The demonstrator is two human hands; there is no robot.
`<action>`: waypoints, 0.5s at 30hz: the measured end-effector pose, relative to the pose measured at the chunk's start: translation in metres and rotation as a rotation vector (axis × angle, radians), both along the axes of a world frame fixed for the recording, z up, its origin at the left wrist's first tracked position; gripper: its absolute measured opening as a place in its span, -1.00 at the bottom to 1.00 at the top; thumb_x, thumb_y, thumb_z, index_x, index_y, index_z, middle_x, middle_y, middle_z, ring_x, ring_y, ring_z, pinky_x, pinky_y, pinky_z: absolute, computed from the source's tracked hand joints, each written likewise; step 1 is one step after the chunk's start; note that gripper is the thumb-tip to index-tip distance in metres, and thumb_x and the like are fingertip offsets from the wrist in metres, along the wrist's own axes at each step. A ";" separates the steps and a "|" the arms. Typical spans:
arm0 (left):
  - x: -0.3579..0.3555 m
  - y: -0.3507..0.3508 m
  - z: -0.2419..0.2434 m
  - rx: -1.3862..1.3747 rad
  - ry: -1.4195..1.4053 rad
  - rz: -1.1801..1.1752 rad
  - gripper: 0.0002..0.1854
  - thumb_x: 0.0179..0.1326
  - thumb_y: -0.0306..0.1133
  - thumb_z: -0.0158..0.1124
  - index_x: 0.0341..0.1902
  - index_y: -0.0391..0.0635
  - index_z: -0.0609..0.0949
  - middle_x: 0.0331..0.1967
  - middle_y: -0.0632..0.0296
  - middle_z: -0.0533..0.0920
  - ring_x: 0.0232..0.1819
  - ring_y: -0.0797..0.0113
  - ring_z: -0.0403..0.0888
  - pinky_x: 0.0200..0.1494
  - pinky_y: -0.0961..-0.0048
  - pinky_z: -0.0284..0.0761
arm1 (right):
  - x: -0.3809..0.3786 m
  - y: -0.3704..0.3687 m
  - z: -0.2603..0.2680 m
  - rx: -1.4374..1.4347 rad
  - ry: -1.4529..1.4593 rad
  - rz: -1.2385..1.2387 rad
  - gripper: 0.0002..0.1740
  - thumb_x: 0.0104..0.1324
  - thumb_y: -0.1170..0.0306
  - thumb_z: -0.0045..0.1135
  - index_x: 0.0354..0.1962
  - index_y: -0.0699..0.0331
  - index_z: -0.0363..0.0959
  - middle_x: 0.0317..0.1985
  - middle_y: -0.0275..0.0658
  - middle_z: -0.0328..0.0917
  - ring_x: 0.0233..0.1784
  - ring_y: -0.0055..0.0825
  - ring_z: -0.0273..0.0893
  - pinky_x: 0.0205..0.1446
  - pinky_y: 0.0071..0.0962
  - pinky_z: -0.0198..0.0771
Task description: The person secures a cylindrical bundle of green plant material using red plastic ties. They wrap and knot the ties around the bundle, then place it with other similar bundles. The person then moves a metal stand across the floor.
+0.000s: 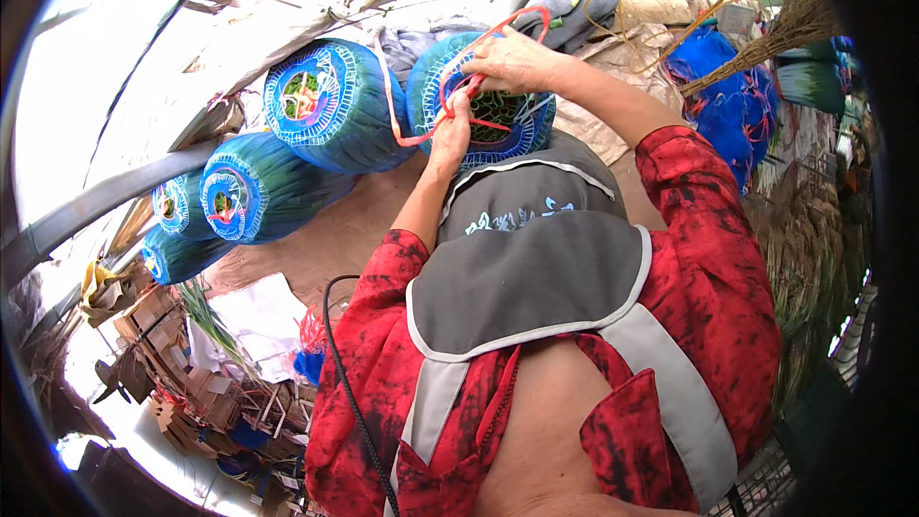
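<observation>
Before me lies a large blue-green mesh bag (pixel 420 75) packed with green produce, its round opening facing me. My left hand (pixel 452 131) pinches a red plastic tie strap (pixel 423 136) at the opening. My right hand (pixel 506 61) grips the same strap just above, and a loop of it rises over that hand. One strap end hangs down to the left between this bag and another filled mesh bag (pixel 373 108). Green stems show through the netting in the opening. The exact form of the knot is hidden by my fingers.
Several more filled mesh bags (pixel 294 194) lie to the left along a metal rail (pixel 108 197). A twig broom (pixel 754 47) and bundled blue netting (pixel 718 86) are at the right. White sheets (pixel 251 323) and stacked cardboard (pixel 147 319) lie lower left. A brown ground sheet (pixel 316 244) lies beneath.
</observation>
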State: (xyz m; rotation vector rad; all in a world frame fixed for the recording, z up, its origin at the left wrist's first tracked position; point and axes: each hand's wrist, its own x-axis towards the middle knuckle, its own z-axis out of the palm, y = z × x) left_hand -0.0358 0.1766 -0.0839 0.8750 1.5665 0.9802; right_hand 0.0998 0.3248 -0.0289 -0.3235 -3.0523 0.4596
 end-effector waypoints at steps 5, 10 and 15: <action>-0.015 0.007 0.002 -0.154 0.135 -0.169 -0.37 0.33 0.10 -0.27 -0.36 -0.27 0.55 -0.47 -0.06 0.57 -0.31 0.07 0.53 -0.19 0.22 0.37 | 0.017 -0.051 0.020 -0.384 -0.207 -0.456 -0.79 0.25 0.21 -0.07 -0.30 0.13 0.45 -0.52 -0.10 0.54 -0.41 -0.13 0.55 -0.36 -0.13 0.40; -0.033 0.023 -0.006 -0.198 0.046 -0.536 -0.50 0.31 0.01 -0.15 -0.39 -0.23 0.51 -0.49 0.04 0.54 -0.36 0.21 0.49 -0.24 0.27 0.37 | -0.001 -0.116 0.017 -0.453 -0.243 -0.456 -0.67 0.29 0.10 -0.14 -0.37 0.17 0.40 -0.47 -0.11 0.55 -0.35 -0.13 0.55 -0.32 -0.15 0.41; -0.041 0.027 0.002 -0.171 -0.067 -0.678 -0.60 0.36 -0.12 -0.10 -0.38 -0.21 0.51 -0.54 0.32 0.49 -0.45 0.48 0.37 -0.34 0.44 0.36 | 0.016 -0.083 -0.005 -0.723 0.026 -0.871 -0.54 0.24 -0.07 -0.11 -0.32 0.13 0.52 -0.43 -0.09 0.57 -0.33 -0.15 0.55 -0.27 -0.23 0.41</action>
